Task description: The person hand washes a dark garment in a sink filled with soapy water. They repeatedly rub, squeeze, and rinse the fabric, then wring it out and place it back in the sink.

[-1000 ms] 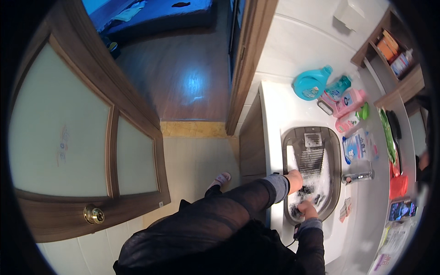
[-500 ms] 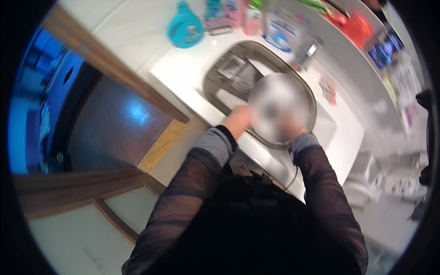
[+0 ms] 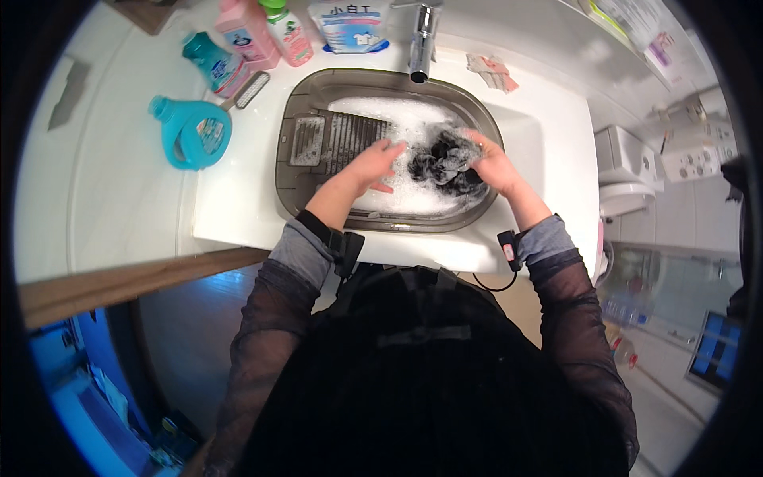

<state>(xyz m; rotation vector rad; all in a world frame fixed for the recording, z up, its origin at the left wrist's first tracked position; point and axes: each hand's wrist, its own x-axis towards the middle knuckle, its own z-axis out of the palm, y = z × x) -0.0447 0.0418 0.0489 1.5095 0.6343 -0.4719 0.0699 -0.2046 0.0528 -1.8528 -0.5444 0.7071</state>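
Note:
An oval grey-brown wash tub [image 3: 284,183] sits across the white sink counter, with white suds [image 3: 397,203] in it. Among the suds lies a bunched dark wet cloth [image 3: 445,159], flecked with foam. My right hand [image 3: 494,165] is at the cloth's right side, its fingers bent onto the fabric. My left hand [image 3: 372,167] hovers over the suds left of the cloth, fingers spread and holding nothing. Beneath and beyond it is the ribbed washboard [image 3: 350,135] in the left half of the tub. Foam hides the lower part of the cloth.
Behind the tub rises a chrome faucet [image 3: 423,44]. A teal bottle [image 3: 191,131], a brush [image 3: 253,89], a pink bottle [image 3: 246,36] and a white-blue pouch [image 3: 350,28] stand or lie at the back left. A crumpled pinkish cloth [image 3: 493,73] lies right of the faucet.
The view has turned, so the tub now lies level. My hands, blurred and closer together over a pale round shape before, have moved apart; the dark cloth now shows clearly.

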